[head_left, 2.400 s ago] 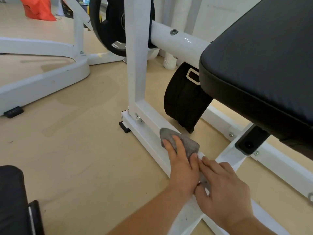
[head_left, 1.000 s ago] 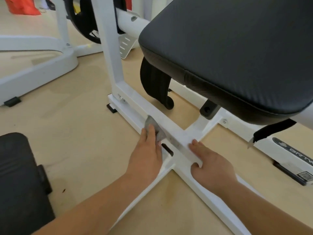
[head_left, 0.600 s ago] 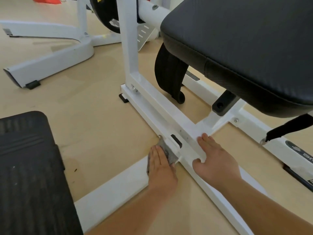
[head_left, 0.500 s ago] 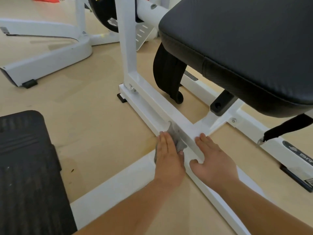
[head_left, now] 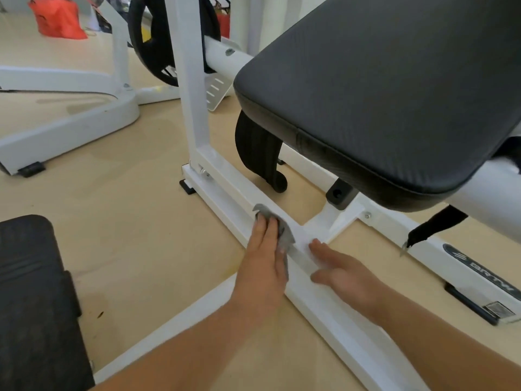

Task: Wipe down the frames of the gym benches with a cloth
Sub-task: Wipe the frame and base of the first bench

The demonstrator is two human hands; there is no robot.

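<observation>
The left hand (head_left: 265,258) lies flat, fingers straight and together, pressing a crumpled grey cloth (head_left: 287,235) onto the white floor rail (head_left: 225,190) of the bench frame. It clamps nothing; the palm simply bears down so the fabric can drag along the painted steel. The cloth peeks out at the fingers' twelve and two o'clock, right where the rail meets the cross brace (head_left: 335,221) that runs off under the seat.

The right hand (head_left: 344,273), just beside it at three o'clock, is likewise spread and released, with its palm resting on the rail's top face (most likely a prop for someone leaning low, since it carries no cloth). At one o'clock the black seat pad (head_left: 380,94) overhangs the junction, which explains the low reach from the floor side.

The upright post (head_left: 191,94) rises at eleven o'clock from the rail's far end, with a weight plate (head_left: 146,38) behind it. An orange bag (head_left: 57,18) sits far off at ten o'clock, and a dark padded piece (head_left: 33,292) fills the eight o'clock corner.

By my reading the wipe is on the middle of this rail. The post, the brace and the branded rail (head_left: 479,275) at four o'clock look like work yet to do.
</observation>
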